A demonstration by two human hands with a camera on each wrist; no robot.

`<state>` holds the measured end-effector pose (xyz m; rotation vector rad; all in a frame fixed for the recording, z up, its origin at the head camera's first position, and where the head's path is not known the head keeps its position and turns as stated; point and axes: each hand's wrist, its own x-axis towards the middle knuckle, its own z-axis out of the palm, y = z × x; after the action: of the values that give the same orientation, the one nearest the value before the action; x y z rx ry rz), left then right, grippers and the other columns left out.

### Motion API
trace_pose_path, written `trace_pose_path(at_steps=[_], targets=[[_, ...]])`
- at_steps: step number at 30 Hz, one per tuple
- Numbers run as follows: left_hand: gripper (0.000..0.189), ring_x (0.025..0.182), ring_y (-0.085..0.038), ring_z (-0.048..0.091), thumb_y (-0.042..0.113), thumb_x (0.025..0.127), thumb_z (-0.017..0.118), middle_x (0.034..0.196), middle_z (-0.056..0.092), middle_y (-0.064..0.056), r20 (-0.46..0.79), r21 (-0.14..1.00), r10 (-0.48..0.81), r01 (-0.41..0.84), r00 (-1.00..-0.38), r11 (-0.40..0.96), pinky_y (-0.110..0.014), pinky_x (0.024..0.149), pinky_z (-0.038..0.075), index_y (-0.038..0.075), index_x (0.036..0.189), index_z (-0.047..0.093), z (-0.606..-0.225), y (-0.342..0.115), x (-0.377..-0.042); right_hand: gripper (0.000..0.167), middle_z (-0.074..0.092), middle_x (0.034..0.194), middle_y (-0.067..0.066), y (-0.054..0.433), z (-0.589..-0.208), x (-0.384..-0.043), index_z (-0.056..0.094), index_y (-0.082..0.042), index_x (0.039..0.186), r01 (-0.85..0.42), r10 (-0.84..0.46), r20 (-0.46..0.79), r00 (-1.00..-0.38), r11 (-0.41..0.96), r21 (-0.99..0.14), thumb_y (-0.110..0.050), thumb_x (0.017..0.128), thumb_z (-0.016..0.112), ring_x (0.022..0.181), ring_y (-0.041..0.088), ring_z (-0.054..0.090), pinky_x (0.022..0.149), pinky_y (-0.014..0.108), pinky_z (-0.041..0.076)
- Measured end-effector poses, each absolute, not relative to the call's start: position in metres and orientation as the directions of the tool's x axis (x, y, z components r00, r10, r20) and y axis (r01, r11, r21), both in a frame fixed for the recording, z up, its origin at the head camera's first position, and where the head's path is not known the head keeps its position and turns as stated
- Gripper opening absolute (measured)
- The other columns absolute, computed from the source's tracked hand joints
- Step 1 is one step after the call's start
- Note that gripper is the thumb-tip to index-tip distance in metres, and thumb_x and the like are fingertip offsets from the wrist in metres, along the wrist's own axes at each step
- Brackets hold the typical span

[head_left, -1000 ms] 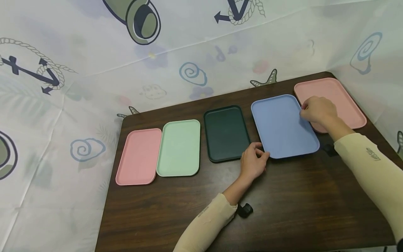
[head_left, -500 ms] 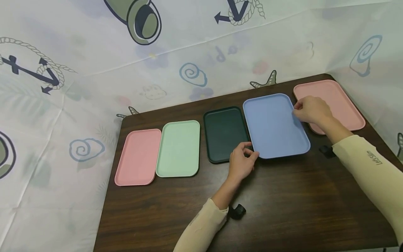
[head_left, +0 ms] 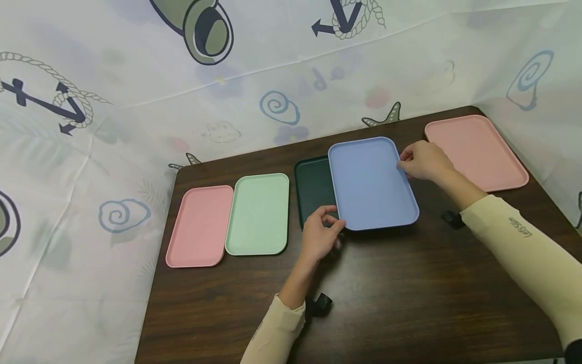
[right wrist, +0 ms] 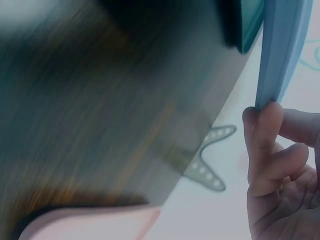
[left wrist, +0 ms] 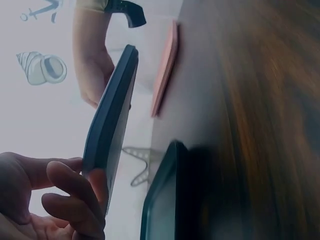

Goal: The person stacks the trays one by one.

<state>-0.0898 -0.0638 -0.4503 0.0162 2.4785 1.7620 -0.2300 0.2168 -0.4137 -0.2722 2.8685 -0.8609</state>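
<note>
A blue tray (head_left: 373, 184) is held up off the table between both hands. My left hand (head_left: 319, 235) pinches its near left corner, and my right hand (head_left: 424, 161) pinches its right edge. In the left wrist view the tray (left wrist: 111, 115) hangs tilted above the wood, fingers under its rim. The right wrist view shows thumb and fingers of the right hand (right wrist: 280, 165) on the edge of the tray (right wrist: 282, 55). Below it lies a dark green tray (head_left: 313, 189), its right part covered by the blue one in the head view.
On the dark wooden table (head_left: 409, 303), a pink tray (head_left: 200, 227) and a mint green tray (head_left: 257, 215) lie side by side at the left. Another pink tray (head_left: 477, 151) lies at the far right corner. A printed white cloth (head_left: 218, 91) hangs behind the table.
Both hands have carried the blue tray leftward, from beside the right pink tray to over the dark green tray. The other trays have stayed in place.
</note>
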Motion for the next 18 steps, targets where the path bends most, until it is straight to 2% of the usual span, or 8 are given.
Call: trace_pose_path(at_steps=[4,12,15,18], targets=[[0.036,0.051,-0.044,0.059,0.011,0.090,0.069,0.087,0.070,-0.020,-0.092,0.938,0.050,-0.070,-0.994,0.339,-0.026,0.047,0.043,0.003,0.124,0.060,-0.454,-0.077,-0.089,0.024,0.070,0.069,0.007,0.202,-0.414,-0.233,0.069,0.003,0.098,-0.141,-0.229,-0.084,-0.970,0.808,-0.572,-0.018,0.089,0.065,0.057,0.016,0.066,0.055,0.034,0.045],[0.040,0.039,-0.018,0.051,0.004,0.091,0.067,0.088,0.066,-0.026,-0.125,0.940,0.027,-0.110,-0.992,0.322,-0.026,0.043,0.040,-0.004,0.129,0.055,-0.459,-0.101,-0.084,0.023,0.071,0.075,0.010,0.173,-0.421,-0.239,0.069,0.001,0.100,-0.132,-0.258,-0.127,-0.958,0.787,-0.603,-0.019,0.091,0.065,0.060,0.018,0.066,0.054,0.033,0.046],[0.041,0.039,-0.015,0.049,0.003,0.091,0.066,0.087,0.066,-0.025,-0.138,0.938,0.025,-0.122,-0.990,0.323,-0.026,0.044,0.040,-0.006,0.129,0.054,-0.461,-0.111,-0.083,0.022,0.071,0.074,0.009,0.163,-0.425,-0.241,0.069,0.002,0.101,-0.130,-0.272,-0.143,-0.952,0.777,-0.616,-0.018,0.092,0.065,0.062,0.021,0.067,0.054,0.033,0.046],[0.039,0.039,-0.011,0.048,0.005,0.091,0.067,0.085,0.066,-0.021,-0.140,0.933,0.010,-0.129,-0.990,0.337,-0.026,0.044,0.040,-0.002,0.128,0.056,-0.470,-0.121,-0.085,0.022,0.071,0.075,0.008,0.154,-0.429,-0.244,0.069,0.002,0.102,-0.124,-0.277,-0.153,-0.949,0.771,-0.624,-0.018,0.092,0.065,0.063,0.021,0.068,0.055,0.033,0.047]])
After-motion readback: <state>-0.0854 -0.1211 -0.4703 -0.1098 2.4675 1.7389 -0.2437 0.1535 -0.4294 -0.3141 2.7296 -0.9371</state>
